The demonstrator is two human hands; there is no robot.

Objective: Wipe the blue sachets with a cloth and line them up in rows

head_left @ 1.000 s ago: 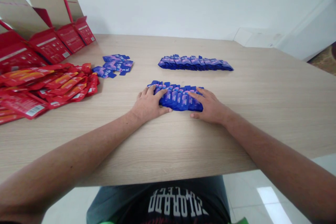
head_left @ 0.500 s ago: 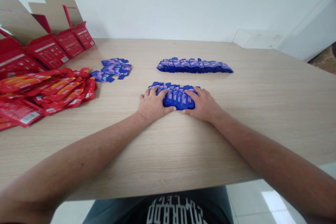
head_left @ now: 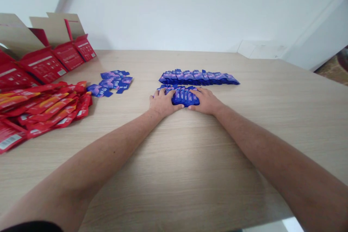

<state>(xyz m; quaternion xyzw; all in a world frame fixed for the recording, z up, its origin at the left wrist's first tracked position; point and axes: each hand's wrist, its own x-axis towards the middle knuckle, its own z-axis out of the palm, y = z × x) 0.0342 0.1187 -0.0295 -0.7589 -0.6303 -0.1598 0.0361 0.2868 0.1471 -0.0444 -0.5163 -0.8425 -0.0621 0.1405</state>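
A row of overlapping blue-and-purple packets (head_left: 185, 97) lies on the table between my two hands. My left hand (head_left: 163, 103) wraps the left end of this row, fingers over the top and thumb along the near edge. At the right end, my right hand (head_left: 207, 101) grips in the same way, its thumb close to the left one. Just beyond, a longer row of similar blue packets (head_left: 199, 77) lies almost against the held row; whether the two touch I cannot tell. My fingers cover both ends of the held row.
Flattened blue-purple pieces (head_left: 112, 82) lie loosely to the left. Farther left is a heap of red pouches (head_left: 49, 107), with open red cartons (head_left: 69, 56) standing behind it. A white wall borders the table (head_left: 174, 159), with a white box-like fitting (head_left: 259, 49) at the back right.
Both hands have slid the near row of packets away from me, up close to the far row. The camera view has shifted too, and my lap has left the picture.
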